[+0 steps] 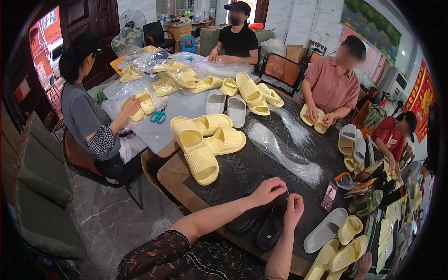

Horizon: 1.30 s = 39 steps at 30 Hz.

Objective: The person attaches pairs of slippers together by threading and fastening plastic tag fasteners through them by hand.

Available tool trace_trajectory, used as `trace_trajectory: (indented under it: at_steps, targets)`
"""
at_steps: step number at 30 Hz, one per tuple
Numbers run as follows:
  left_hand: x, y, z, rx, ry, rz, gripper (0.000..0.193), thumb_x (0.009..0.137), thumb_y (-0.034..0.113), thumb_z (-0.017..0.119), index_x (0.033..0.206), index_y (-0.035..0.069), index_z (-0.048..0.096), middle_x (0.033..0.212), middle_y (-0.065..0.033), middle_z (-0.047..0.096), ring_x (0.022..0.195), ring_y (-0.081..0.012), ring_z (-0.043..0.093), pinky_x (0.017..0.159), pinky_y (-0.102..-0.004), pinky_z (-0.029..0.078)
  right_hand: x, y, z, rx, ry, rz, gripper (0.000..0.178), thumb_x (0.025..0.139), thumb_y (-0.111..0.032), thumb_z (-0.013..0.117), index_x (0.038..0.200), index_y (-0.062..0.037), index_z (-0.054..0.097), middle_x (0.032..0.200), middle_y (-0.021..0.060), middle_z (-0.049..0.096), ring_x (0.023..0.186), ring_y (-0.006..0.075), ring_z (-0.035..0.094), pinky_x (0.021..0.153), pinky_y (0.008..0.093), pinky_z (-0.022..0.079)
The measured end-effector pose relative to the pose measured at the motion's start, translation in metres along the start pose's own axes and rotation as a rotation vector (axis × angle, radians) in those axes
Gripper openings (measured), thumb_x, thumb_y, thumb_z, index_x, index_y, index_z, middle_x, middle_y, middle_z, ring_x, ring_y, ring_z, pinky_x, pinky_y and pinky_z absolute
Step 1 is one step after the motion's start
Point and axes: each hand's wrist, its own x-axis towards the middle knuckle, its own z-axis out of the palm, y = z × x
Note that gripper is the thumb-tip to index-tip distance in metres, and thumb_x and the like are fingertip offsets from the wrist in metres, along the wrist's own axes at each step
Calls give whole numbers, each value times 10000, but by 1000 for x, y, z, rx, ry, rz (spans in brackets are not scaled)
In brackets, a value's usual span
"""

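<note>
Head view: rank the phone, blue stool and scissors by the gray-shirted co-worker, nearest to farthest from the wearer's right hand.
1. Phone, just right of the right hand.
2. Scissors, across the table, leftward.
3. Blue stool, beyond the table.

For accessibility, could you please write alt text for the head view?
A person's left hand and right hand are close together above black slippers on a table; yellow slippers, grey slippers and clear strands lie around, co-workers nearby.

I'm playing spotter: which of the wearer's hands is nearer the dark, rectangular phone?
Right. The right hand is left of the phone, not touching; the left hand is farther left.
</note>
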Motion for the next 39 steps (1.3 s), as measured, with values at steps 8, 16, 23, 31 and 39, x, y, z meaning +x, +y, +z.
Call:
trace_trajectory:
  at_steps: [8,16,23,31,39]
  targets:
    - [2,2,-1,57,-3,-34,96,846,75,633,912,7,618,848,-89,593,815,-227,593,716,-325,462,0,-8,4,5,-9,9,47,933,-63,570,921,-19,581,847,-16,574,773,53,507,715,200,417]
    - [1,3,0,41,15,-19,97,856,96,627,897,9,624,850,-90,591,822,-220,591,730,-321,465,1,-4,3,6,2,-19,50,940,-53,550,921,-17,580,843,-12,571,772,54,504,713,195,412]
    - [-1,-2,3,151,-104,164,89,865,93,619,912,17,616,853,-87,586,807,-220,588,721,-318,461,-1,-3,3,-13,-10,-28,66,947,-69,545,919,-18,578,846,-13,569,770,56,501,711,200,411]
    - [-1,-1,1,214,-134,243,91,881,94,611,920,12,620,858,-53,578,780,-143,567,695,-276,451,0,-6,5,-28,-26,-34,65,946,-73,547,915,-22,574,851,-18,561,781,56,500,715,196,407]
    - [1,0,2,192,-138,195,88,875,101,622,904,18,631,825,-71,592,781,-180,586,685,-294,458,1,-8,6,-34,6,-17,66,945,-77,552,922,-19,572,837,-17,556,768,52,492,707,194,406]
